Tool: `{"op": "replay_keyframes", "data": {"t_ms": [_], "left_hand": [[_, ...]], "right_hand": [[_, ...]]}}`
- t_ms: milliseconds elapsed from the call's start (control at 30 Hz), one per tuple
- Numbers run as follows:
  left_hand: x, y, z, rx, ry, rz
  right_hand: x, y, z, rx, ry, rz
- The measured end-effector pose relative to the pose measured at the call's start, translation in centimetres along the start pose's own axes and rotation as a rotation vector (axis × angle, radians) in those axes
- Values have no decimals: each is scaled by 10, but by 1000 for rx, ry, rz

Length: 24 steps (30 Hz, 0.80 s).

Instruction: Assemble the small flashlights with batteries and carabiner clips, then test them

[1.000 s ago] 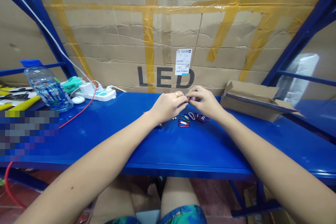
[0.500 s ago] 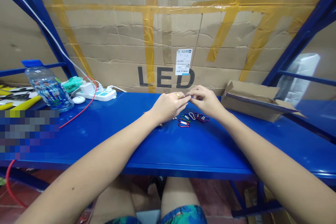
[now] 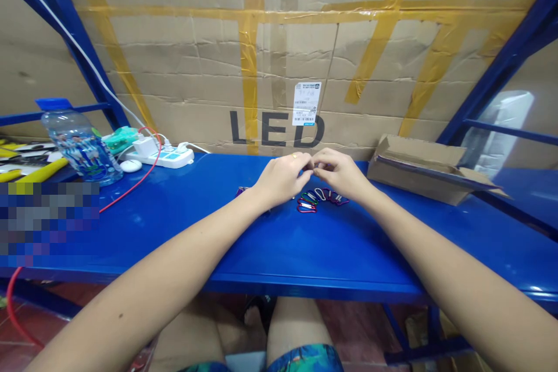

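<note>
My left hand point(image 3: 282, 177) and my right hand point(image 3: 339, 172) meet fingertip to fingertip just above the blue table point(image 3: 279, 244). Both pinch a tiny item between them that is too small to name. A gold ring shows on my left hand. Right below the fingers lies a cluster of several small coloured carabiner clips point(image 3: 314, 199), red, green, silver and purple. A purple piece point(image 3: 241, 191) peeks out by my left wrist.
A plastic water bottle point(image 3: 79, 142) stands at the far left beside a white power strip point(image 3: 162, 156) with a red cable. An open cardboard box point(image 3: 425, 168) sits at the right. A large taped carton marked LED point(image 3: 279, 58) forms the back wall.
Both hands have sunk slightly toward the table while staying pinched together. The clips on the table have not moved.
</note>
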<state>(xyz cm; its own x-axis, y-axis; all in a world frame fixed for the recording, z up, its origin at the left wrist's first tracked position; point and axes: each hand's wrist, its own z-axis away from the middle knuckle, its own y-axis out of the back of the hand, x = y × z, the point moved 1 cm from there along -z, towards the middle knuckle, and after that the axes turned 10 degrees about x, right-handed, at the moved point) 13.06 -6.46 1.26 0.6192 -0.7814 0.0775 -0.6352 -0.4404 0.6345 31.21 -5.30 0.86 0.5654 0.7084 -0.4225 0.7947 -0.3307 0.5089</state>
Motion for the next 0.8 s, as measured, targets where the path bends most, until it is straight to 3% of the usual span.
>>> {"op": "replay_keyframes", "data": {"t_ms": [100, 233, 400, 500, 600, 667, 800], "left_hand": [[-2, 2, 0, 34, 78, 26], [-9, 11, -3, 39, 48, -6], [-19, 26, -8, -228, -81, -73], [-19, 29, -6, -421, -76, -102], [-19, 25, -2, -509, -61, -134], [-18, 20, 1, -522, -63, -171], [-14, 11, 4, -548, -59, -226]], "right_hand": [[1, -1, 0, -8, -26, -36], [5, 1, -1, 26, -113, -88], [8, 1, -2, -29, -336, -250], [10, 3, -2, -62, -505, -413], [13, 8, -3, -64, -639, -610], [15, 12, -4, -47, -637, -610], [13, 13, -4, -114, -514, -330]]}}
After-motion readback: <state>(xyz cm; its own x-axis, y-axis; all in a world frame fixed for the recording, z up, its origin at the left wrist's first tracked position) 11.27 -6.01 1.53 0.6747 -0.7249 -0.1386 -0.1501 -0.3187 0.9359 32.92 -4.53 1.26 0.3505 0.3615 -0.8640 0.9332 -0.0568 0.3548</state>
